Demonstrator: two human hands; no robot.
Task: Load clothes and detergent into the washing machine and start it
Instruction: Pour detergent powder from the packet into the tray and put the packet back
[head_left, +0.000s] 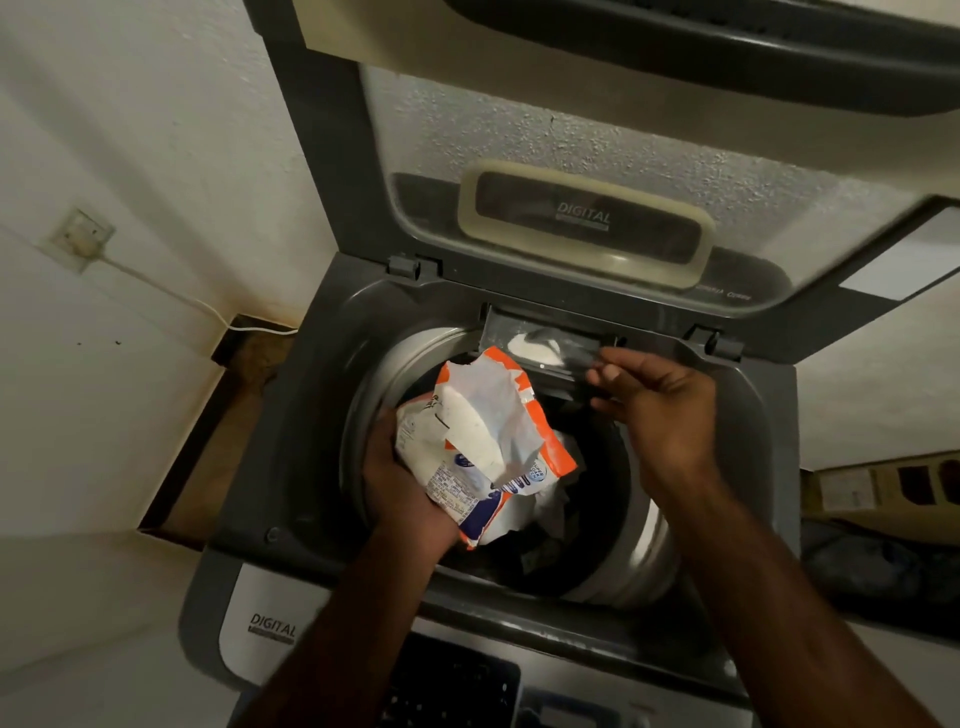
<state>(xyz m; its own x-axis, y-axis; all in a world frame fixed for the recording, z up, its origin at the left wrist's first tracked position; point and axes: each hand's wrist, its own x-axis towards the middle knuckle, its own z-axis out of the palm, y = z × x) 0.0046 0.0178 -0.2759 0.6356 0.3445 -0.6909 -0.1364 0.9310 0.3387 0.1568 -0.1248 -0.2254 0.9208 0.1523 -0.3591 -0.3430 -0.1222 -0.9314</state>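
A grey top-loading washing machine stands with its lid raised. Clothes lie dark and pale inside the drum. My left hand grips an opened orange, white and blue detergent packet over the drum. At the back rim, the pulled-out detergent drawer holds a small heap of white powder. My right hand reaches to the drawer's right front edge, fingers curled and touching it; whether it grips the drawer I cannot tell.
The control panel sits at the machine's near edge, below my arms. A white wall with a socket and cable is on the left. A gap of brown floor runs beside the machine. A box stands at right.
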